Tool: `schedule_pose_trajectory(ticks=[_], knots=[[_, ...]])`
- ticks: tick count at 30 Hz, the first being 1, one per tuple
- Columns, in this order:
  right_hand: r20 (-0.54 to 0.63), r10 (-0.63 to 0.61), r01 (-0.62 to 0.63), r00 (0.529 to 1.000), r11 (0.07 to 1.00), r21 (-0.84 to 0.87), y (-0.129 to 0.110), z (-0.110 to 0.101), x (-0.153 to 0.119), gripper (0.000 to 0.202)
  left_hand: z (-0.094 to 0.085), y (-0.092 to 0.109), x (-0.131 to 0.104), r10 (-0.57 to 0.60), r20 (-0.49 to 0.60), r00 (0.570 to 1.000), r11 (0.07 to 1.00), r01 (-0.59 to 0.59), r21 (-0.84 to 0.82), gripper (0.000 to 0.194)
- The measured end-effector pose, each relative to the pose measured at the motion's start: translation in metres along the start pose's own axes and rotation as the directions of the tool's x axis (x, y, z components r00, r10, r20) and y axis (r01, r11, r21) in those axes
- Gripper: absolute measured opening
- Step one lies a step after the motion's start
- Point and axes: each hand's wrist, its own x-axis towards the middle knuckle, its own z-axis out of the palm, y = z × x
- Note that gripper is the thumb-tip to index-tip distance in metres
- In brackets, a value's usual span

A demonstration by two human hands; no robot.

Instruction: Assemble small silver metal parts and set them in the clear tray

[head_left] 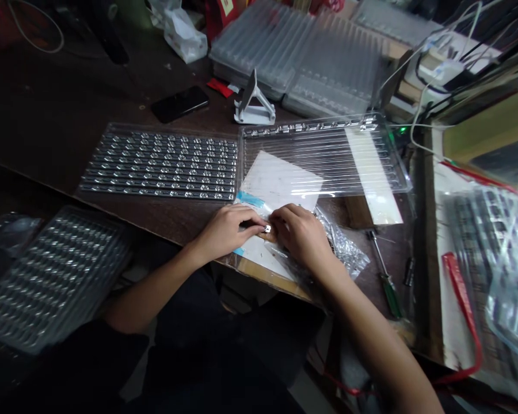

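My left hand [229, 230] pinches a small shiny metal part [267, 229] between thumb and fingers, over the front edge of the desk. Close beside it, my right hand [301, 233] has its fingers curled in toward the part; its fingertips are partly hidden, and what they hold cannot be made out. Under both hands lies a white sheet [285, 175] with blue tape [250, 199] at its left edge. A clear plastic bag [349, 253] with small metal pieces sits by my right wrist.
Behind, a filled tray [164, 164] adjoins a clear grooved tray [293, 152] with parts along its far row. A phone [180, 104], a grey stand [254, 106] and stacked clear trays [263, 46] lie beyond. A green-handled screwdriver [389, 290] lies right; more filled trays [47, 282] stand lower left.
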Motion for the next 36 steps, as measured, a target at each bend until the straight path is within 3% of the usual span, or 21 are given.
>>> schedule_pose_trajectory(ticks=[7, 9, 13, 16, 18, 21, 24, 27, 30, 32, 36], knots=[[0.007, -0.040, 0.041, 0.999, 0.999, -0.025, -0.002, 0.001, -0.004, 0.024, 0.000, 0.002, 0.000, -0.004, 0.013, 1.000, 1.000, 0.005, -0.015, 0.004], [-0.036, -0.036, 0.038, 0.999, 0.998, 0.049, -0.001, -0.002, -0.007, 0.023, -0.001, 0.002, -0.001, -0.021, -0.028, 0.999, 0.999, 0.020, -0.047, 0.004], [-0.063, -0.090, 0.106, 0.994, 0.944, 0.314, 0.001, -0.008, -0.009, 0.023, -0.003, 0.000, -0.003, -0.106, -0.222, 0.969, 0.994, 0.099, -0.043, 0.005], [-0.034, -0.163, 0.162, 0.986, 0.898, 0.410, 0.000, -0.009, -0.009, 0.020, -0.002, 0.000, -0.003, -0.089, -0.172, 0.981, 0.989, 0.108, 0.103, 0.004], [-0.016, -0.180, 0.174, 0.983, 0.916, 0.361, -0.002, -0.007, -0.010, 0.020, -0.001, 0.001, -0.003, -0.072, -0.100, 0.992, 0.976, 0.090, 0.197, 0.006], [0.008, -0.210, 0.206, 0.978, 0.966, 0.154, -0.009, -0.005, -0.011, 0.020, -0.001, 0.002, -0.004, -0.053, -0.044, 0.998, 0.961, 0.063, 0.269, 0.005], [0.059, -0.244, 0.245, 0.968, 0.969, -0.021, -0.016, -0.006, -0.012, 0.023, -0.001, 0.001, -0.004, -0.047, -0.040, 0.998, 0.960, 0.057, 0.275, 0.006], [0.077, -0.254, 0.258, 0.964, 0.965, -0.040, -0.017, -0.013, -0.013, 0.026, 0.000, -0.001, -0.004, -0.043, -0.061, 0.997, 0.963, 0.058, 0.264, 0.007], [0.023, -0.187, 0.187, 0.982, 0.982, -0.012, -0.005, -0.027, -0.017, 0.027, 0.001, -0.002, -0.003, -0.039, -0.088, 0.995, 0.964, 0.061, 0.260, 0.007], [-0.021, -0.059, 0.058, 0.998, 0.998, -0.034, 0.008, -0.039, -0.024, 0.022, 0.001, -0.001, -0.002, -0.047, -0.103, 0.993, 0.968, 0.071, 0.240, 0.007], [0.067, 0.147, -0.138, 0.987, 0.982, -0.129, 0.029, -0.053, -0.035, 0.020, 0.001, 0.007, 0.002, -0.052, -0.144, 0.988, 0.980, 0.079, 0.185, 0.008]])
